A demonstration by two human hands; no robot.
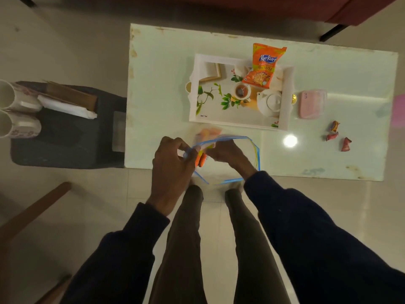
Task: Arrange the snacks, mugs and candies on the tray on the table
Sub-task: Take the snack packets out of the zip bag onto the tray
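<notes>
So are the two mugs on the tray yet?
No, both mugs lie on the dark stool left of the table, while the tray holds only the orange snack packet.

- A pink box lies on the white surface.
- Left of the surface stands a dark stool, carrying folded cardboard and white paper.
- Beyond the surface's far edge, red furniture.
- Below the surface, pale floor tiles.
</notes>
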